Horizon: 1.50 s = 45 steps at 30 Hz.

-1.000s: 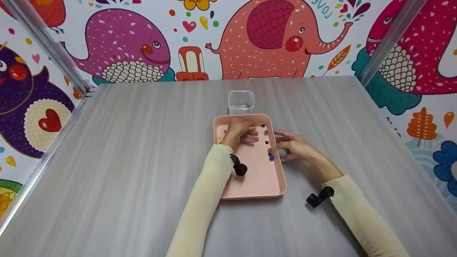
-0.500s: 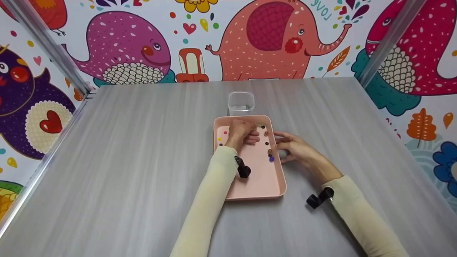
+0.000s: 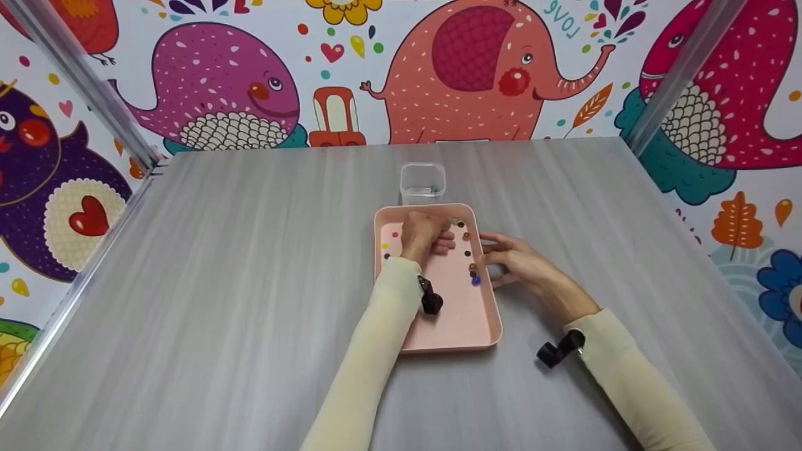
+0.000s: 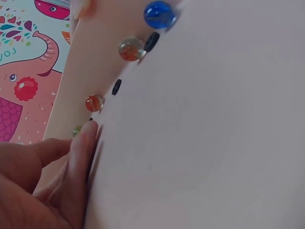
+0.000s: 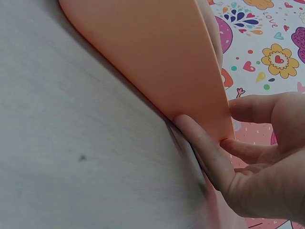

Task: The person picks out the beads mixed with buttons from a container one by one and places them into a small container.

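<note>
A pink tray [image 3: 448, 326] holds glass marbles and small flat black discs along its right wall. My left hand [image 3: 423, 235] reaches inside at the far end, its fingertips close around a green marble [image 4: 77, 130] in the far right corner; whether they pinch it is hidden. In the left wrist view, an orange marble [image 4: 94, 103], a black disc [image 4: 116, 87], a clear-and-orange marble [image 4: 131, 49] and a blue marble [image 4: 159, 15] line the wall. My right hand [image 3: 523, 260] touches the tray's right side from outside, fingertips at the rim, thumb low on the wall [image 5: 143, 52].
A clear plastic box [image 3: 423, 181] with something small and green inside stands just behind the tray. Small pink [image 3: 395, 235], yellow [image 3: 384, 246] and dark [image 3: 387, 256] pieces lie along the tray's left wall. A patterned panel [image 3: 338, 75] closes off the table's far edge.
My left forearm has shifted slightly right and its hand has turned a little, with the fingertips staying by the green marble. The right hand keeps its place on the tray.
</note>
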Motion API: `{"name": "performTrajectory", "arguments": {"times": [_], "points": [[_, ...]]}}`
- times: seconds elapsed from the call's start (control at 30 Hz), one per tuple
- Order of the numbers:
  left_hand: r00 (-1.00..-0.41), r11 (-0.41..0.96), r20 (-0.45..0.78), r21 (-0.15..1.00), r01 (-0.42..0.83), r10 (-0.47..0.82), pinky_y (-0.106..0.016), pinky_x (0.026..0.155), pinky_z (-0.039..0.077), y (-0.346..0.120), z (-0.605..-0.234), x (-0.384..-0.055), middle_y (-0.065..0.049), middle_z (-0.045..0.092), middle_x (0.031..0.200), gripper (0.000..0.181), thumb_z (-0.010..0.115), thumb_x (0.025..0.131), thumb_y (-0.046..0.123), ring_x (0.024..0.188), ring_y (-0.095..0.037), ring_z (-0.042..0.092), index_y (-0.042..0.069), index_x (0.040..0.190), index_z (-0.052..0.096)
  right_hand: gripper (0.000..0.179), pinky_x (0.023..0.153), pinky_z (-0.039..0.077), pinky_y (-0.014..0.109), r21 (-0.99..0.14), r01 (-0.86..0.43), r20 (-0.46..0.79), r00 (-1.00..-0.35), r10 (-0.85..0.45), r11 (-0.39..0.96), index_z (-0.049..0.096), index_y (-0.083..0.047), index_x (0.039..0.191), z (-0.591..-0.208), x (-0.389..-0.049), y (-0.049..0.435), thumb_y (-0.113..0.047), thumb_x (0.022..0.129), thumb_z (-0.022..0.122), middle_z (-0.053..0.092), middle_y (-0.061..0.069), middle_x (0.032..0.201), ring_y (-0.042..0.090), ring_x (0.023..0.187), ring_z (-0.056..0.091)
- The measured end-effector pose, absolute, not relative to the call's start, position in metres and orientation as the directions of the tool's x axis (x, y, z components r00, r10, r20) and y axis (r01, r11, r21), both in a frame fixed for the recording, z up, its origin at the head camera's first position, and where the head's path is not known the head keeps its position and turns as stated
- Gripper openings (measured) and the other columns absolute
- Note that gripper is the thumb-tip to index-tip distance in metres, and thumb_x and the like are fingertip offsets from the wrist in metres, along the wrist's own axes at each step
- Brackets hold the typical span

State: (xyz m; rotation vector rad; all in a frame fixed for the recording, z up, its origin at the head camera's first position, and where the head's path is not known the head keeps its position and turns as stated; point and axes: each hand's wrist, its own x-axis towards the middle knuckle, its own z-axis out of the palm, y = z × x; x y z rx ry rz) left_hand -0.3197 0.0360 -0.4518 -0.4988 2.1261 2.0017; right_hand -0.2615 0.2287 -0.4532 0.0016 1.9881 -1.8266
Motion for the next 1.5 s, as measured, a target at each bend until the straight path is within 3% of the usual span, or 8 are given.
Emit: {"name": "performTrajectory", "arguments": {"times": [0.33,0.97,1.5], "points": [[-0.927,0.074,-0.354,0.928,-0.364,-0.124,-0.023,0.041,0.056,0.0377,-0.4572,-0.3235,-0.010,0.077,0.072,0.018,0.069,0.103,0.006,0.049,-0.014,0.069,0.004,0.085,0.072,0.074,0.078,0.069,0.036,-0.941,0.299,-0.333,-0.897,-0.292,0.155,0.024,0.002,0.172,-0.4528,-0.2609,0.2286,-0.004,0.107,0.058,0.041,0.033,0.165,0.017,0.110,0.072],[-0.922,0.044,-0.371,0.925,-0.377,-0.110,-0.028,0.053,0.064,0.0361,-0.4499,-0.3187,-0.015,0.081,0.084,0.017,0.071,0.106,0.010,0.064,-0.021,0.078,-0.002,0.095,0.077,0.072,0.079,0.069,0.037,-0.937,0.314,-0.346,-0.901,-0.262,0.156,0.026,0.001,0.172,-0.4513,-0.2610,0.2267,-0.003,0.107,0.057,0.040,0.032,0.165,0.018,0.109,0.073],[-0.924,-0.019,-0.375,0.927,-0.375,-0.076,-0.026,0.051,0.064,0.0333,-0.4492,-0.3165,-0.020,0.082,0.090,0.028,0.071,0.108,0.015,0.059,-0.019,0.075,-0.011,0.104,0.080,0.073,0.081,0.068,0.039,-0.945,0.297,-0.324,-0.902,-0.286,0.135,0.025,0.001,0.173,-0.4531,-0.2615,0.2272,-0.002,0.107,0.057,0.043,0.034,0.163,0.017,0.108,0.074]]}}
